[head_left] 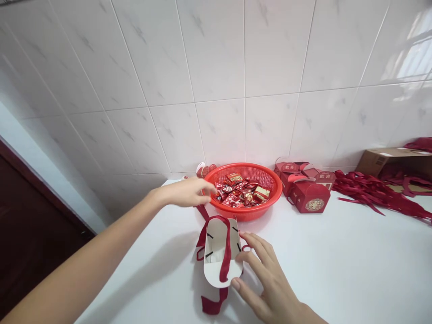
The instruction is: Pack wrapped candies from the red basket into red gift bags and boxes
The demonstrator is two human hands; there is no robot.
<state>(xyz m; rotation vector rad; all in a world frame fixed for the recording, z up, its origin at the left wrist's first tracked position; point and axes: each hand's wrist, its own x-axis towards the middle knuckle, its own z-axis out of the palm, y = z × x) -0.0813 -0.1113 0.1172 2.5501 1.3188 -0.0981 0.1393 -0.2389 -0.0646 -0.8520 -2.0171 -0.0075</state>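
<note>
In front of me on the white table stands an unfolded-top gift box (216,240), its pale inside facing up. A dark red ribbon (225,258) runs through its flaps and trails onto the table. My right hand (261,270) rests against the box's right side, thumb at the near flap and fingers spread along the edge. My left hand (187,191) reaches over the left rim of a red plastic basket (243,213), fingers apart, with nothing visible in them. Wrapped candies (245,191) in red and gold lie inside the basket.
Several folded red gift boxes (312,198) stand right of the basket. Farther right lie a heap of dark red ribbons (374,193) and an open cardboard box (394,159). A tiled wall (219,126) bounds the table (364,270) at the back.
</note>
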